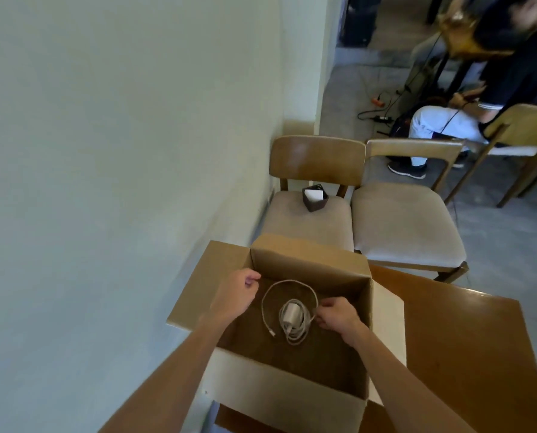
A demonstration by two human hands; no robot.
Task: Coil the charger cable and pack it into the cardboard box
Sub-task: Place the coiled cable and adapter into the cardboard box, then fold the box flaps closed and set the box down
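Open cardboard box (292,398) on a wooden table (467,348). Left hand (237,295), fingers loosely curled and holding nothing, hovers inside the box's left wall. The coiled white charger cable (289,314) lies on the box floor. Right hand (337,318) pinches the coil's right edge.

The cardboard box (292,398) stands open with all four flaps folded outward, its brown inside in shadow. On its floor lies the white charger cable (268,300), partly coiled: tight loops are bunched around the small white plug block (290,315), while one wide loop arcs toward the far wall and ends in a loose connector tip pointing to the near side.
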